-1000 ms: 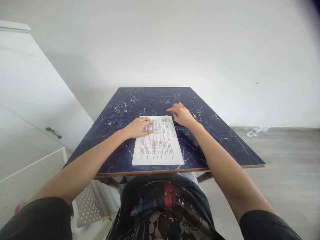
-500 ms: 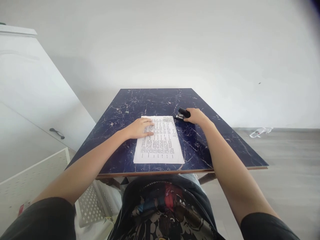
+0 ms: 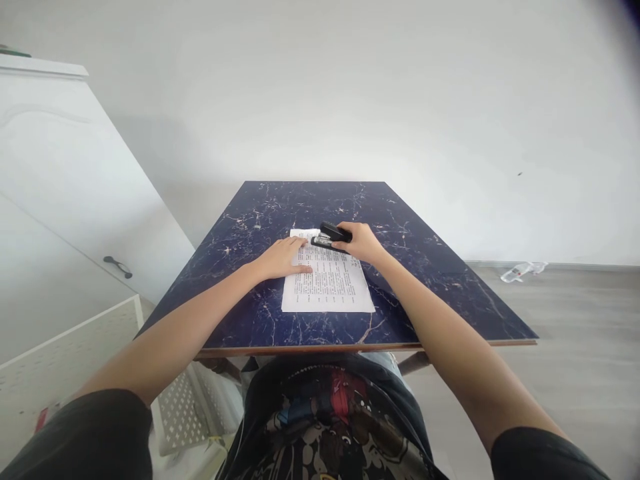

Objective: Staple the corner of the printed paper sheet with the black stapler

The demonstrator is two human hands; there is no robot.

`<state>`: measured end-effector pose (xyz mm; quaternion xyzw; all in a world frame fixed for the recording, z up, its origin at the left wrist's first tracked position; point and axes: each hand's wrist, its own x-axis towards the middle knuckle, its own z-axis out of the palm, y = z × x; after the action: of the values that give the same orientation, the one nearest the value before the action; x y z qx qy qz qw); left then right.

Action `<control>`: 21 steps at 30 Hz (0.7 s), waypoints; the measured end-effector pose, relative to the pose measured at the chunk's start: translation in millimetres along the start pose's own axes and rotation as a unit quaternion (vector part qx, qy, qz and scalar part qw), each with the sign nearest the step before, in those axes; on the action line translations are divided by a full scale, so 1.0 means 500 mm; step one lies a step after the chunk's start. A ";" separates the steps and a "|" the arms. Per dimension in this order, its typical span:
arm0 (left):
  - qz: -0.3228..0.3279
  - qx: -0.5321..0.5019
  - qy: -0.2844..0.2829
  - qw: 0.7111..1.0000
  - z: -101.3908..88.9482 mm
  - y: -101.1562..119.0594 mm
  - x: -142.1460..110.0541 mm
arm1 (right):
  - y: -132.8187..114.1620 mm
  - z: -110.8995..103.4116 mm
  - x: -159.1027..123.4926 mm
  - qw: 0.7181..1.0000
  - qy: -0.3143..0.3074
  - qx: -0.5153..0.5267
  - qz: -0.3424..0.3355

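Note:
Printed paper [image 3: 330, 290], covered in lines of text, lies on the dark blue marbled table [image 3: 425, 293]. My left hand [image 3: 284, 259] rests on its left side with the fingers stretched out. A black stapler [image 3: 334, 235] is in the grip of my right hand [image 3: 363, 241], over the upper part of the paper. Its jaws are apart and point left, toward my left fingertips. The stapler and right fingers hide part of the paper's top right area. Whether the paper is one sheet or a stack cannot be made out.
A white cabinet [image 3: 60, 180] with a dark handle [image 3: 118, 267] stands left of the table. Below it is a white perforated rack [image 3: 100, 347]. A clear plastic wrapper [image 3: 523, 271] lies on the grey floor by the wall at right.
My right hand has carried the stapler left, from beside the paper to over it. The paper has slid slightly right and away from me, with my left hand still on it.

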<state>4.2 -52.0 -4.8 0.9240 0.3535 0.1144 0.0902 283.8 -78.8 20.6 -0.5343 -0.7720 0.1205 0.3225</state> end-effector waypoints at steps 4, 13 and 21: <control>-0.020 -0.011 0.011 1.000 -0.001 0.004 0.002 | -0.011 0.027 -0.002 0.999 -0.028 -0.002 -0.035; -0.005 -0.017 0.018 1.000 0.001 0.003 0.001 | -0.005 0.014 0.002 0.993 -0.090 0.061 -0.054; -0.020 -0.080 0.015 0.996 -0.004 -0.005 -0.003 | 0.100 -0.057 -0.005 0.950 -0.169 0.244 0.098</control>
<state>1.0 -50.7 -4.0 0.9047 0.3630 0.1544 0.1609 339.5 -65.5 14.7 -0.4846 -0.7060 0.4244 0.2943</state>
